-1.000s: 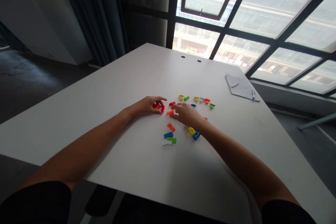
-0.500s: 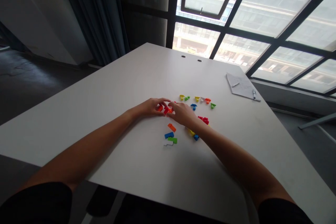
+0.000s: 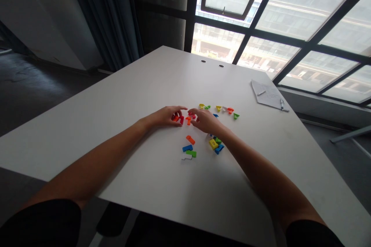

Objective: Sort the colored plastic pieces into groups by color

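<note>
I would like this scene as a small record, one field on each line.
Left hand: curled about a red piece and an orange piece; grip unclear
Right hand: open beside a second orange piece; contact unclear
Nearest the wearer: white piece and green piece, blue piece beyond
Far right: sheet with a pen on it
Surface: white table

On tabletop (image 3: 139, 92), toy blocks (image 3: 188, 120) set between left hand (image 3: 168, 116) and right hand (image 3: 205, 121); four blocks (image 3: 191, 154) placed in front; block pile (image 3: 213, 144) set left of right forearm (image 3: 247, 156); scattered row (image 3: 230, 110) laid behind right hand. Paper sheet (image 3: 268, 99) placed far right, pen (image 3: 261, 93) laid on it. Curtain (image 3: 110, 19) hung behind left, window (image 3: 278, 19) behind right.
</note>
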Motion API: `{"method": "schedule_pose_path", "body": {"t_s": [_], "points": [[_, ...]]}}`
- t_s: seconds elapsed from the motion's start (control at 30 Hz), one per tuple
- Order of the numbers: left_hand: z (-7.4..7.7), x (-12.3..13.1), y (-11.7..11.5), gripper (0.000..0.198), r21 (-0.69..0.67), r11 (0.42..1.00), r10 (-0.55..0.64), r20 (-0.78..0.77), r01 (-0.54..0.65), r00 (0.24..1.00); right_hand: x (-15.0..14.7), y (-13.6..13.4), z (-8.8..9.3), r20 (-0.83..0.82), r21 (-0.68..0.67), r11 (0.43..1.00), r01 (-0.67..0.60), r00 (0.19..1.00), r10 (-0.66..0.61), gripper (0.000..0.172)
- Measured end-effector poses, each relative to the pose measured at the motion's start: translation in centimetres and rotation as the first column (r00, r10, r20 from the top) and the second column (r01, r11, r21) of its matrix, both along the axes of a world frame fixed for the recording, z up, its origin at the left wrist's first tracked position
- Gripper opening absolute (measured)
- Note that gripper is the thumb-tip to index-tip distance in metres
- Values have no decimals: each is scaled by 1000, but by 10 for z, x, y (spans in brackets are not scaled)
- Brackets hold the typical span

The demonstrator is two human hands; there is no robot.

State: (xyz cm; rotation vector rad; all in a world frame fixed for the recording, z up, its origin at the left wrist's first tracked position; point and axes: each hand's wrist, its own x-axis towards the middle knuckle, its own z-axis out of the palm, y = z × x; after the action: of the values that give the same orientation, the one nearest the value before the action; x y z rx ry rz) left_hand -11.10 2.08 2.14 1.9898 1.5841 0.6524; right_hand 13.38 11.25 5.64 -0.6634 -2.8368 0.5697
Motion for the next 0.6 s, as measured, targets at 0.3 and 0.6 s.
{"method": "schedule_pose_path", "body": {"t_s": [0.3,0.6], "points": [[11,-20,-1,105,-109,994,10,-16,-12,1000,54,39,5,-147,-4,982,189,971,-188,23],[23,-30,-5,87,-188,977,81,-123,-103,989,163,67,-49,-453,-31,885,464,783,-427,26]]}}
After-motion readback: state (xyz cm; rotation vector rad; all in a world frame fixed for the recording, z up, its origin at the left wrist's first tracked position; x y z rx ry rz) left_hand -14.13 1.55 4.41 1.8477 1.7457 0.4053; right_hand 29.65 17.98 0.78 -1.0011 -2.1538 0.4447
